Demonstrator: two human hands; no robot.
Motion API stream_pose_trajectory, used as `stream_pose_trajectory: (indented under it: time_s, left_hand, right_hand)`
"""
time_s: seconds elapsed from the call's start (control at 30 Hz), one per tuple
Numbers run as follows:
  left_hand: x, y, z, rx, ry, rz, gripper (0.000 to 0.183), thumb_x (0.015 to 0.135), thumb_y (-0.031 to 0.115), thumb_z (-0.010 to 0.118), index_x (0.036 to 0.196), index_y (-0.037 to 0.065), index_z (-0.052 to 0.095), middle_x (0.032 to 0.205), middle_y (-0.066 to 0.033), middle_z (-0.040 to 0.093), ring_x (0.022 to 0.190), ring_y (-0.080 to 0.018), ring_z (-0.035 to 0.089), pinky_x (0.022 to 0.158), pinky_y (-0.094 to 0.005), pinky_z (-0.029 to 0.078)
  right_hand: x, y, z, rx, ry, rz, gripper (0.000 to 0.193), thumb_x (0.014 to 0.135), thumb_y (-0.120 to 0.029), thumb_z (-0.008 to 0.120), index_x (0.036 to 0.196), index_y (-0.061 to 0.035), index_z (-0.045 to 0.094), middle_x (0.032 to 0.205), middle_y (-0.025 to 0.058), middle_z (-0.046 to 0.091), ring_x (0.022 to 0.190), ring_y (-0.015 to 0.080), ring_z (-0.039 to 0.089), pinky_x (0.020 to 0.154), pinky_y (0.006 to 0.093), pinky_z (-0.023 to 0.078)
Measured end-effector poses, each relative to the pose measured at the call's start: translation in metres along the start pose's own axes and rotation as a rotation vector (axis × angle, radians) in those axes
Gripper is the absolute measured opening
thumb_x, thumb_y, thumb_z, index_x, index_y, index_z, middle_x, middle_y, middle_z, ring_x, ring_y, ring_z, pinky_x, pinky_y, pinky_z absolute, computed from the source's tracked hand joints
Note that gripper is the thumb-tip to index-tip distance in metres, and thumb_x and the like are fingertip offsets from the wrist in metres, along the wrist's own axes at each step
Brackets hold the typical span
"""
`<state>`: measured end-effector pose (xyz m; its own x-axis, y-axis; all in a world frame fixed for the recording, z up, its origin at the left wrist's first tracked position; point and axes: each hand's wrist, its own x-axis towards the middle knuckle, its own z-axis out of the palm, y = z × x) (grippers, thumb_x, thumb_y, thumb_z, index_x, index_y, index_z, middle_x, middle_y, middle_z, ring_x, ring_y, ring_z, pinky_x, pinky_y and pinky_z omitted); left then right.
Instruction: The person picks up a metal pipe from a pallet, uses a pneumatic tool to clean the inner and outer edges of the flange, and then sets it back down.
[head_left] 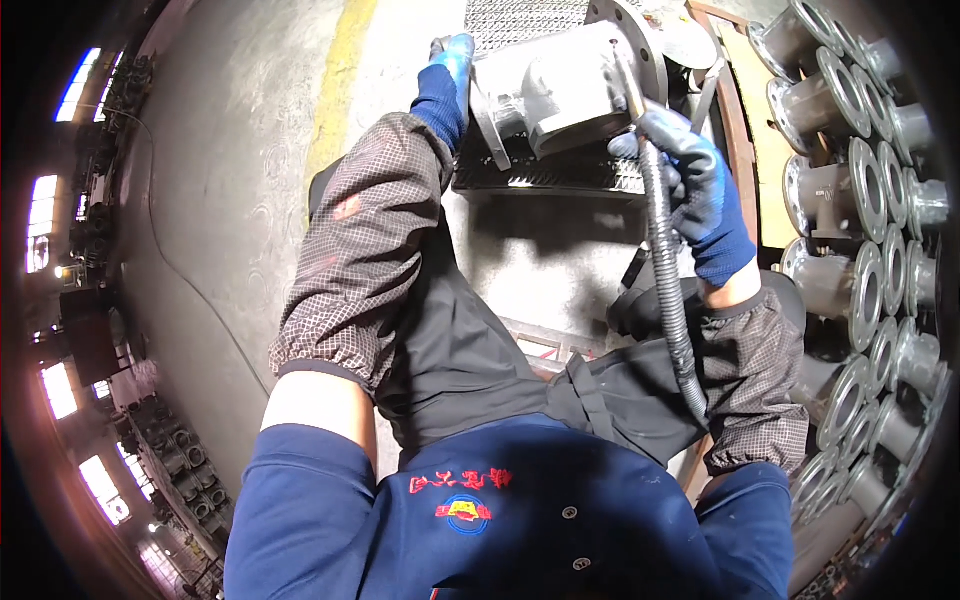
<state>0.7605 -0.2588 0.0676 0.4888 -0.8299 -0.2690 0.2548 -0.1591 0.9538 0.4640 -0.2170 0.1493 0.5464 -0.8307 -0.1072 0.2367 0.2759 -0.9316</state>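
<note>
Head view: with our gloved right hand [690, 165] we are gripping a slim metal-tipped tool [634, 88], fingers curling around it just above a ribbed hose [663, 250], while its tip is overlapping a grey flanged pipe fitting [575, 85]; whether they are touching, we cannot tell. We are placing our gloved left hand [454, 72] at the fitting's left flange [487, 115], but cannot tell whether its partly hidden fingers are pinching the rim; the fitting is lying sideways on a textured metal surface [540, 181], beyond our knees.
</note>
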Motion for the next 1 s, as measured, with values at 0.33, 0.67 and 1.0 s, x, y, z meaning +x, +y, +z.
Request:
stream_pose_trajectory:
  time_s: [0.33, 0.67, 1.0]
  left_hand:
    - [-0.036, -0.002, 0.021, 1.053, -0.034, 0.193, 0.077, 0.083, 0.046, 0.057, 0.137, -0.002, 0.03, 0.107, -0.0204, 0.061, 0.099, -0.0267, 0.059, 0.085, -0.0324, 0.045]
    - [-0.095, 0.045, 0.01, 0.806, 0.033, 0.468, 0.042, 0.09, 0.04, 0.051, 0.106, 0.004, 0.064, 0.084, -0.017, 0.067, 0.077, -0.0244, 0.065, 0.071, -0.0312, 0.05]
    - [-0.142, 0.032, 0.024, -0.23, -0.619, -0.242, 0.048, 0.095, 0.035, 0.044, 0.115, -0.008, 0.051, 0.104, -0.0155, 0.059, 0.09, -0.0207, 0.061, 0.078, -0.0282, 0.051]
  right_hand:
    - [0.003, 0.032, 0.012, 0.081, 0.045, 0.106, 0.02, 0.089, -0.013, 0.051, 0.1, 0.0018, 0.061, 0.082, 0.0055, 0.065, 0.049, -0.0013, 0.042, 0.04, 0.0114, 0.03]
    - [0.005, 0.029, 0.011, 0.257, -0.073, 0.16, 0.029, 0.087, -0.014, 0.047, 0.109, 0.0044, 0.056, 0.093, 0.0142, 0.067, 0.048, -0.0009, 0.038, 0.041, 0.0104, 0.03]
    - [0.001, 0.026, 0.029, -0.54, -0.296, -0.458, 0.031, 0.086, -0.004, 0.049, 0.116, 0.0022, 0.057, 0.104, 0.0079, 0.062, 0.067, 0.0077, 0.059, 0.058, 0.0159, 0.046]
